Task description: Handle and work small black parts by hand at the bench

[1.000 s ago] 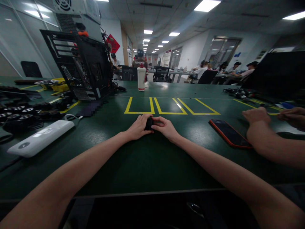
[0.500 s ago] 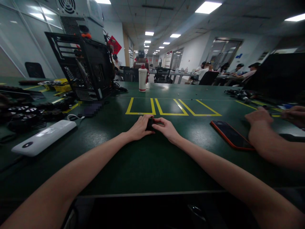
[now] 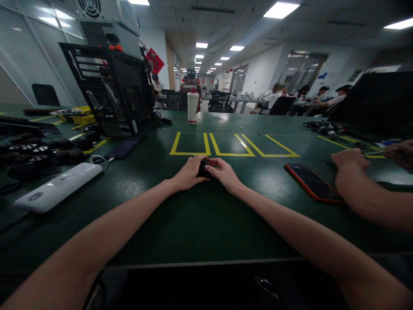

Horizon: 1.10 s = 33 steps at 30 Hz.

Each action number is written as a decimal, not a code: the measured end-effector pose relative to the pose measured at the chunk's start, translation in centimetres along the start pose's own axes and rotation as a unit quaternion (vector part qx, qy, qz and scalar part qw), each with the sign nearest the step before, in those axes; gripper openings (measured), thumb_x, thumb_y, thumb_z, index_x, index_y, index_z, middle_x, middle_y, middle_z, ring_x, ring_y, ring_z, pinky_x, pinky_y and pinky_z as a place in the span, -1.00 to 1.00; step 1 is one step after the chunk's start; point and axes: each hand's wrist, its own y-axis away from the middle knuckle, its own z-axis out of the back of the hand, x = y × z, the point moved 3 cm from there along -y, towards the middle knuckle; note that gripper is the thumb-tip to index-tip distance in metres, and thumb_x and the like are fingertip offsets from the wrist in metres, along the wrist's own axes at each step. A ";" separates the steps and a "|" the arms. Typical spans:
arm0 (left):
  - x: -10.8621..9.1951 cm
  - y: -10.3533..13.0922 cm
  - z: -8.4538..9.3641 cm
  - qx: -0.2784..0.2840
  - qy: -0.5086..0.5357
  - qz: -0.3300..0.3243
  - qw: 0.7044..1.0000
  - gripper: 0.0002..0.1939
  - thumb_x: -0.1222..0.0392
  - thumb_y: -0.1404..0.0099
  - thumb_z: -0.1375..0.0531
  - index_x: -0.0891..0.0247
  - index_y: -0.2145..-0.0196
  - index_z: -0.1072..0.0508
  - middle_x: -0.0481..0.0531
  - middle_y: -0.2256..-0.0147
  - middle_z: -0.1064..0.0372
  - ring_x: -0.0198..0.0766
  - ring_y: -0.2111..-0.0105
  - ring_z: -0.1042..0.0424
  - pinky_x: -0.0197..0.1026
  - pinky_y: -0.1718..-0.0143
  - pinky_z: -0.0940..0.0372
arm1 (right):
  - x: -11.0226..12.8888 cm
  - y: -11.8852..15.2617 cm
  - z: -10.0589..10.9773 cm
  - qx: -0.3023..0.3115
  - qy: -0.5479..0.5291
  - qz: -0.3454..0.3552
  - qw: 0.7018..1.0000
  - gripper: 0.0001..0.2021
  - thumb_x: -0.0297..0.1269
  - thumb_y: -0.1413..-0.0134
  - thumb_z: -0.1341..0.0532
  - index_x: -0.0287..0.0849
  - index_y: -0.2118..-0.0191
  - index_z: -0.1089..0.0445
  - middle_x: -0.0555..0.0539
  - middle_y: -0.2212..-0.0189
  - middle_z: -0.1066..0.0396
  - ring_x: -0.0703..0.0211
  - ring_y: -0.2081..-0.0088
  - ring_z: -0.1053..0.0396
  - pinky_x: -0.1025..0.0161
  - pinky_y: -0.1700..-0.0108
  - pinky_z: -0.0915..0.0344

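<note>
Between my two hands, on the green tabletop (image 3: pixel 200 219), is a small black object (image 3: pixel 202 168) whose kind I cannot make out. My left hand (image 3: pixel 190 173) wraps over its left side, fingers at the far edge and thumb at the near edge. Against its right side, the thumb and fingertips of my right hand (image 3: pixel 223 173) pinch it. Much of the object is hidden by my fingers. Just beyond my hands, yellow tape outlines (image 3: pixel 191 153) mark the table.
A white power strip (image 3: pixel 60 186) lies left, near dark parts and an open black computer case (image 3: pixel 119 90). A cup (image 3: pixel 192 108) stands behind. An orange-edged phone (image 3: pixel 312 183) lies right, beside another person's arm (image 3: pixel 364 193). A dark monitor (image 3: pixel 377 107) stands far right.
My hands stay in nearly the same place around the black object, with only slight finger shifts. The other person's hands at the right have moved a little.
</note>
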 end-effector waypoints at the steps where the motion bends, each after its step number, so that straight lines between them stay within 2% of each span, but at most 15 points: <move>1: 0.0 0.0 0.0 0.000 0.000 0.000 1.000 -0.34 0.04 -0.05 -0.22 0.26 -0.02 -0.01 0.18 0.05 -0.11 -0.03 0.05 -0.17 0.07 0.05 -0.14 | -0.1 0.0 0.0 0.004 0.002 -0.005 1.000 -0.72 -0.23 0.11 -0.21 -0.18 0.21 -0.31 -0.08 0.26 -0.36 0.20 0.22 -0.33 0.15 0.12 -0.26; 9: 0.1 0.1 0.0 0.000 0.003 0.005 1.000 -0.38 0.04 -0.07 -0.20 0.28 0.00 -0.04 0.19 0.06 -0.12 -0.03 0.06 -0.16 0.05 0.05 -0.14 | 0.6 0.7 -0.3 0.051 -0.043 0.016 0.998 -0.71 -0.34 0.19 -0.26 -0.13 0.24 -0.27 0.00 0.24 -0.31 0.22 0.21 -0.35 0.20 0.13 -0.28; 13: 0.2 0.1 -0.1 0.001 -0.003 0.005 1.000 -0.37 0.04 -0.06 -0.21 0.29 0.00 -0.03 0.19 0.06 -0.12 -0.04 0.07 -0.17 0.03 0.05 -0.15 | 0.9 0.6 -0.3 0.016 -0.007 0.042 0.999 -0.81 -0.24 0.12 -0.21 -0.16 0.31 -0.30 -0.01 0.30 -0.33 0.24 0.25 -0.34 0.20 0.14 -0.28; 16: 0.2 0.0 -0.1 0.000 -0.005 0.005 1.000 -0.36 0.04 -0.05 -0.21 0.27 -0.01 -0.02 0.18 0.06 -0.11 -0.04 0.07 -0.17 0.05 0.05 -0.15 | 0.8 0.2 -0.2 -0.015 0.018 0.045 0.999 -0.80 -0.24 0.12 -0.21 -0.16 0.30 -0.31 -0.02 0.30 -0.35 0.23 0.22 -0.32 0.19 0.11 -0.27; 20: 0.3 0.1 -0.2 -0.005 -0.006 0.005 1.000 -0.35 0.05 -0.05 -0.22 0.28 -0.01 -0.02 0.19 0.07 -0.11 -0.03 0.06 -0.16 0.05 0.04 -0.14 | 0.2 0.0 -0.2 0.001 0.021 0.012 1.000 -0.72 -0.25 0.10 -0.21 -0.18 0.19 -0.31 -0.08 0.23 -0.37 0.18 0.19 -0.34 0.13 0.08 -0.26; 23: 0.2 0.2 -0.1 -0.006 -0.002 0.005 1.000 -0.36 0.05 -0.04 -0.22 0.27 0.00 -0.03 0.18 0.07 -0.11 -0.04 0.06 -0.17 0.05 0.05 -0.15 | 0.1 0.1 -0.2 0.015 0.008 0.001 1.000 -0.74 -0.25 0.11 -0.21 -0.19 0.23 -0.32 -0.08 0.26 -0.38 0.17 0.22 -0.36 0.11 0.09 -0.27; 28: 0.2 0.1 0.0 -0.007 0.000 0.004 1.000 -0.38 0.04 -0.06 -0.20 0.27 0.00 -0.04 0.18 0.06 -0.12 -0.03 0.06 -0.17 0.06 0.04 -0.13 | 0.4 0.7 -0.3 0.036 -0.040 0.020 0.998 -0.72 -0.33 0.23 -0.27 -0.14 0.28 -0.28 0.00 0.26 -0.33 0.22 0.22 -0.35 0.19 0.11 -0.30; 33: 0.2 0.1 -0.1 -0.006 -0.004 -0.001 1.000 -0.36 0.03 -0.06 -0.21 0.29 -0.01 -0.02 0.20 0.05 -0.12 -0.03 0.05 -0.16 0.04 0.03 -0.13 | 0.9 0.7 -0.5 0.007 -0.018 0.037 0.999 -0.82 -0.28 0.15 -0.23 -0.16 0.34 -0.29 0.00 0.32 -0.32 0.24 0.22 -0.33 0.21 0.11 -0.28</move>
